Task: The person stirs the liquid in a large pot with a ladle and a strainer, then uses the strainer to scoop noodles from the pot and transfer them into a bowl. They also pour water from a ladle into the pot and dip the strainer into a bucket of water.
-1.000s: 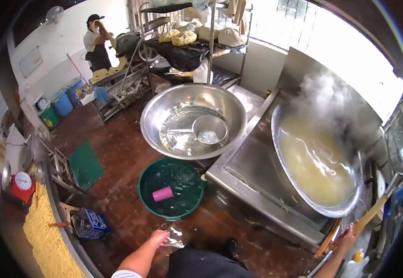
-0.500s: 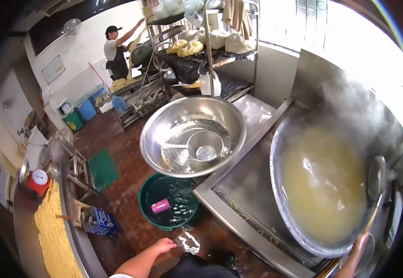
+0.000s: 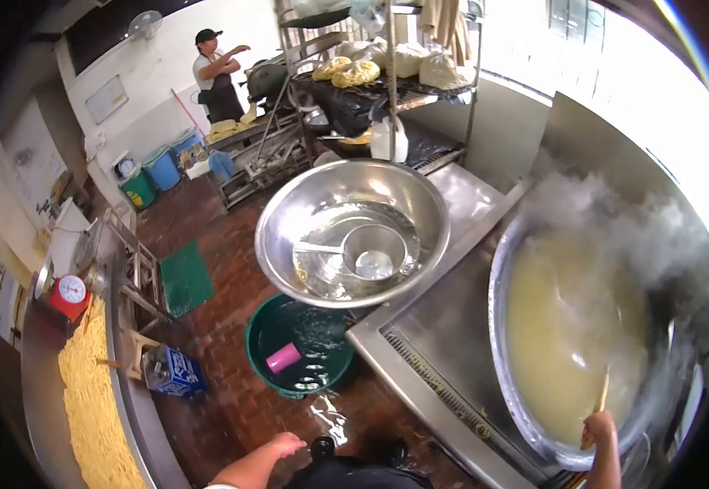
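My right hand (image 3: 601, 428) is closed around the wooden handle (image 3: 602, 391) of a long-handled skimmer, over the near edge of a large round pot (image 3: 499, 342). The handle slants into cloudy yellowish liquid (image 3: 570, 326); the skimmer's head is hidden by liquid and steam. My left hand (image 3: 288, 444) hangs low at the bottom of the view, fingers curled, with no object seen in it. Just beyond it stands a dark green tub (image 3: 255, 359) of water with a pink cup (image 3: 283, 358) in it.
A wide steel basin (image 3: 271, 244) holds water and a handled steel strainer or dipper (image 3: 375, 236). Yellow noodles (image 3: 98, 399) lie along the left counter near a red scale (image 3: 70, 295). Shelves (image 3: 391, 90) carry bags. Another person (image 3: 222, 81) stands at the back beside a machine.
My right hand has moved left and up, and the skimmer's head has gone from the pot's right side into the liquid. The person at the back has lowered an arm.
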`<state>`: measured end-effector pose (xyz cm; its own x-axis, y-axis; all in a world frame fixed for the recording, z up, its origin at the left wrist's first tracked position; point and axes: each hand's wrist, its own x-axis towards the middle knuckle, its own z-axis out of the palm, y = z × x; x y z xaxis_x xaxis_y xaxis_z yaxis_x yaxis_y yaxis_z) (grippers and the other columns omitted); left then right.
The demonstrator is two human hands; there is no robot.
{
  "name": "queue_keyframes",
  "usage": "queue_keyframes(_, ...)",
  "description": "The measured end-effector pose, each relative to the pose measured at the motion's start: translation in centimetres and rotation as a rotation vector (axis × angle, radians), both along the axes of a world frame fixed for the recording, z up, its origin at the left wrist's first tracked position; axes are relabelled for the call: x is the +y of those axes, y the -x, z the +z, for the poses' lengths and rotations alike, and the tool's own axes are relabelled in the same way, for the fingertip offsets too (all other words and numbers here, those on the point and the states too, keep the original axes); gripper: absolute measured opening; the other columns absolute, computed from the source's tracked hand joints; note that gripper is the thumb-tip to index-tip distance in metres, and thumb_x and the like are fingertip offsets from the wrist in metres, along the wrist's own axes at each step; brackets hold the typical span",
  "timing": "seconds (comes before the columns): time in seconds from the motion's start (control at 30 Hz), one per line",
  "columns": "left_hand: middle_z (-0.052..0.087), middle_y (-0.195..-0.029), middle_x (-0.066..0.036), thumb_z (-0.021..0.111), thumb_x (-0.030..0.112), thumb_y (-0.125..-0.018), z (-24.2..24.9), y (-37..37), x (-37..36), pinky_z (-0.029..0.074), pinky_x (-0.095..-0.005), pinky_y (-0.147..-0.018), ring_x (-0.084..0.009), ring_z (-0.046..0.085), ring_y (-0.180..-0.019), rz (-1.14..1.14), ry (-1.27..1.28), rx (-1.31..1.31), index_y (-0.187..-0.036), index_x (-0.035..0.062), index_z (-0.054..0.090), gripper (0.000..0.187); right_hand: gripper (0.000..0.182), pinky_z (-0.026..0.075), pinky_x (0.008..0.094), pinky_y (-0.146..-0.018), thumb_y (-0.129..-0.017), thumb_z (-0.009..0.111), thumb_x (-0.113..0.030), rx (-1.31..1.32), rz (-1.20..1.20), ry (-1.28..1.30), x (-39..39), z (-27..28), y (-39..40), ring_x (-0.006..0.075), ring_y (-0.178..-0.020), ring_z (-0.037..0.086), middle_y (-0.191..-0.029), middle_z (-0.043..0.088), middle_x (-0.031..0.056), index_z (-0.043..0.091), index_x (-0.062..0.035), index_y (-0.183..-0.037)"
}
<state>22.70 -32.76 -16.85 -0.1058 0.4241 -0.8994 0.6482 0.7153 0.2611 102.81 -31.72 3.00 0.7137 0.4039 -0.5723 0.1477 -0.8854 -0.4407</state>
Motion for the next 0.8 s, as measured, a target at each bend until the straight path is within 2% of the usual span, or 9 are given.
queue_keyframes(0.13, 0.058, -0.065, -0.003, 0.061, 0.046, -0.08, -0.6, 1.3, -1.2, 0.043, -0.0301, -0.045, -0.0142, 0.051, -0.05, 0.015, -0.008, -0.005, -0.083, 0.0095, 0.064, 0.037, 0.006, 0.049, 0.0409, -0.039, -0.076, 0.054, 0.004, 0.163, 0.018, -0.037, 0.6, 1.7, 4.6, 0.0259, -0.042, 0.054, -0.052, 0.05, 0.0127, 0.049, 0.0039, -0.075)
queue_keyframes(0.27, 0.057, -0.062, -0.003, 0.06, 0.045, -0.08, -0.8, 3.3, -1.2, 0.042, -0.0308, -0.043, -0.0148, 0.05, -0.049, 0.01, -0.045, -0.016, -0.077, 0.0089, 0.062, 0.036, 0.016, 0.045, 0.0387, -0.04, -0.072, 0.056, 0.007, 0.23, 0.081, -0.148, 1.3, 3.4, 9.5, 0.0224, -0.045, 0.052, -0.058, 0.049, 0.0093, 0.048, -0.0007, -0.082)
queue_keyframes(0.33, 0.056, -0.061, -0.003, 0.06, 0.044, -0.081, -0.9, 4.3, -1.4, 0.042, -0.031, -0.043, -0.0147, 0.05, -0.049, 0.026, -0.063, -0.028, -0.076, 0.009, 0.062, 0.035, 0.023, 0.046, 0.0394, -0.042, -0.072, 0.056, 0.006, 0.539, -0.088, -0.247, 0.9, 4.5, 11.9, 0.0194, -0.046, 0.05, -0.059, 0.047, 0.0066, 0.047, -0.0042, -0.09)
queue_keyframes(0.37, 0.056, -0.061, -0.003, 0.06, 0.043, -0.081, -1.0, 4.9, -1.4, 0.041, -0.031, -0.043, -0.0147, 0.049, -0.048, 0.033, -0.07, -0.036, -0.076, 0.0093, 0.062, 0.034, 0.025, 0.044, 0.0366, -0.043, -0.075, 0.056, 0.0, 0.624, -0.069, -0.236, 0.5, 3.0, 11.3, 0.0156, -0.047, 0.047, -0.061, 0.046, 0.004, 0.047, -0.0082, -0.097)
queue_keyframes(0.4, 0.056, -0.061, -0.003, 0.06, 0.043, -0.081, -0.9, 5.5, -1.3, 0.041, -0.031, -0.043, -0.0147, 0.049, -0.048, 0.038, -0.077, -0.045, -0.076, 0.0095, 0.062, 0.033, 0.025, 0.044, 0.0366, -0.043, -0.075, 0.056, 0.0, 0.622, -0.071, -0.238, 0.1, 3.5, 12.5, 0.0156, -0.047, 0.047, -0.061, 0.046, 0.004, 0.047, -0.0082, -0.097)
queue_keyframes(0.47, 0.057, -0.062, -0.003, 0.061, 0.042, -0.081, -0.5, 6.7, -1.2, 0.042, -0.0308, -0.043, -0.0147, 0.05, -0.049, 0.029, -0.081, -0.039, -0.077, 0.0093, 0.063, 0.033, 0.016, 0.042, 0.0294, -0.041, -0.078, 0.053, -0.007, 0.933, -0.26, -0.315, -0.5, 4.4, 15.8, 0.0102, -0.046, 0.046, -0.059, 0.047, -0.0012, 0.051, -0.0103, -0.093)
queue_keyframes(0.53, 0.057, -0.062, -0.003, 0.061, 0.041, -0.081, -0.2, 7.9, -1.5, 0.042, -0.0306, -0.044, -0.0147, 0.051, -0.05, 0.026, -0.082, -0.034, -0.078, 0.0091, 0.064, 0.033, 0.018, 0.043, 0.0262, -0.042, -0.08, 0.05, -0.011, 1.106, -0.297, -0.348, -1.7, 4.5, 18.0, 0.0057, -0.046, 0.045, -0.06, 0.047, -0.0048, 0.054, -0.0132, -0.098)
queue_keyframes(0.73, 0.061, -0.074, -0.004, 0.062, 0.039, -0.08, 1.2, 10.6, -1.6, 0.045, -0.0319, -0.05, -0.0149, 0.056, -0.063, 0.063, -0.025, 0.001, -0.085, 0.0088, 0.066, 0.031, 0.028, 0.044, 0.0265, -0.043, -0.082, 0.049, -0.012, 1.415, -0.5, -0.624, -4.8, 3.9, 23.7, 0.0068, -0.046, 0.047, -0.062, 0.05, -0.0045, 0.054, -0.0106, -0.109)
queue_keyframes(0.8, 0.062, -0.097, -0.006, 0.062, 0.038, -0.081, -0.1, 11.9, -1.6, 0.049, -0.0367, -0.069, -0.0188, 0.059, -0.083, 0.102, 0.044, -0.015, -0.108, 0.0095, 0.061, 0.039, 0.028, 0.043, 0.0287, -0.049, -0.084, 0.051, -0.014, 1.597, -0.477, -0.647, -5.5, 6.5, 26.8, 0.008, -0.053, 0.048, -0.066, 0.05, -0.003, 0.054, -0.0124, -0.112)
